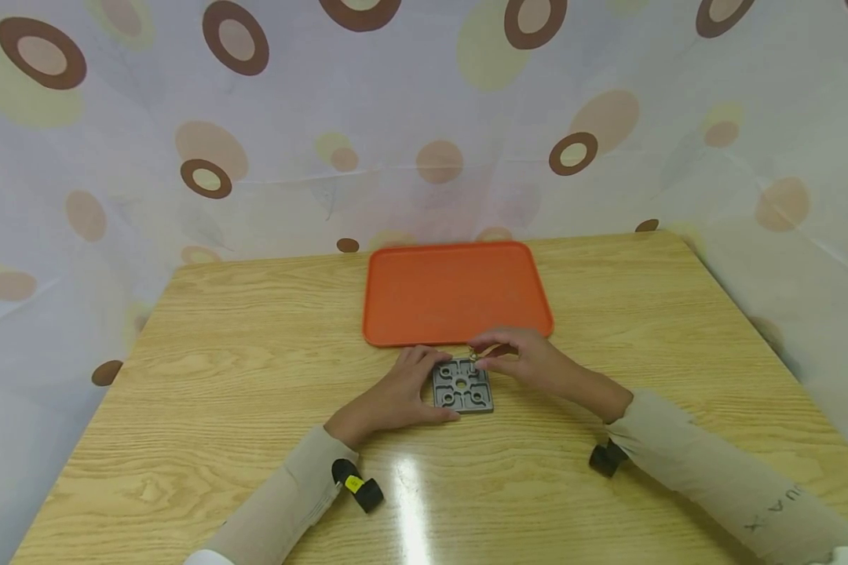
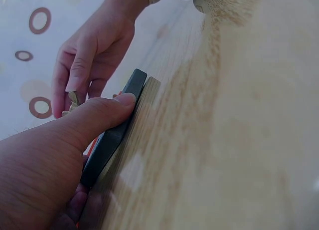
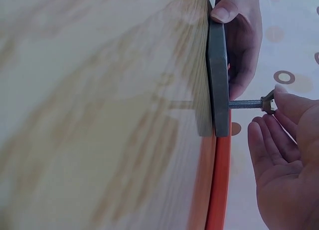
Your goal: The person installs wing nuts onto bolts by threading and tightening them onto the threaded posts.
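A grey square metal plate [image 1: 462,396] with ribs and several round holes lies flat on the table. My left hand [image 1: 396,400] holds it by its left side, thumb on the near edge and fingers at the far edge. From the plate's far right corner rises a threaded bolt [image 3: 244,104], upright, with a brass-coloured wing nut [image 3: 268,103] at its top. The thumb and fingers of my right hand [image 1: 530,361] pinch that wing nut. The bolt's lower end is hidden by the plate.
Just behind the plate lies an orange tray [image 1: 452,290] on the wooden table [image 1: 268,337]. A patterned cloth [image 1: 396,94] hangs behind and around the table. Each wrist carries a black strapped camera, the left one [image 1: 356,485] below the forearm.
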`<state>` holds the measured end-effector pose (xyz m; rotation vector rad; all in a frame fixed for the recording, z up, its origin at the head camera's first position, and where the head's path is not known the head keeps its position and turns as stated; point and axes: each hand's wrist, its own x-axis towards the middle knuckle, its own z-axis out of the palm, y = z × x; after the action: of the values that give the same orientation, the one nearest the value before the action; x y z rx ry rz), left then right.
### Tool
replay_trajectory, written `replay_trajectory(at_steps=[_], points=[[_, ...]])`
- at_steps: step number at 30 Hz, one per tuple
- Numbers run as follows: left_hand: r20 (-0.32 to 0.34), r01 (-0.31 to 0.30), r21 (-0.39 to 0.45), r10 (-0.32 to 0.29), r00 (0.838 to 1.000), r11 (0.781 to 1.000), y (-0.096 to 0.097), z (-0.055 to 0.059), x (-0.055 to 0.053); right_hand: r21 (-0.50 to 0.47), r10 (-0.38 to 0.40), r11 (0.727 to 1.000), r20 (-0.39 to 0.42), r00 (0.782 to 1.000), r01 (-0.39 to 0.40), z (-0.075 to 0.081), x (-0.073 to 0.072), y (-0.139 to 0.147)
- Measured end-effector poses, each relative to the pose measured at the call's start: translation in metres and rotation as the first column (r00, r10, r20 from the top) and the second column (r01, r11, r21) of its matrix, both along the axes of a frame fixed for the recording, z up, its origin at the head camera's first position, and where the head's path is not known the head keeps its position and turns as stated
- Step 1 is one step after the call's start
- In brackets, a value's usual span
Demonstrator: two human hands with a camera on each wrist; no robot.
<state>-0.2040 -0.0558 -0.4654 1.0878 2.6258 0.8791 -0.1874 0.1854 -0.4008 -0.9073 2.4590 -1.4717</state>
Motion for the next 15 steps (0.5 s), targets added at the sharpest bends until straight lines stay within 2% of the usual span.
replay_trajectory(at_steps=[4,10,15], points=[[-0.002,-0.001,-0.005,0.001,1.0,1.0,0.0,0.0,0.0,0.011,0.001,1.0,-0.013,1.0,-0.001,-0.003,-0.002,0.0],[0.002,-0.002,-0.006,0.002,1.0,1.0,0.0,0.001,0.0,0.002,-0.009,1.0,-0.006,1.0,0.009,-0.024,-0.012,0.007],[0.002,-0.001,-0.002,0.001,1.0,1.0,0.0,0.001,0.001,-0.008,-0.003,1.0,-0.015,1.0,0.003,-0.029,-0.015,0.012]])
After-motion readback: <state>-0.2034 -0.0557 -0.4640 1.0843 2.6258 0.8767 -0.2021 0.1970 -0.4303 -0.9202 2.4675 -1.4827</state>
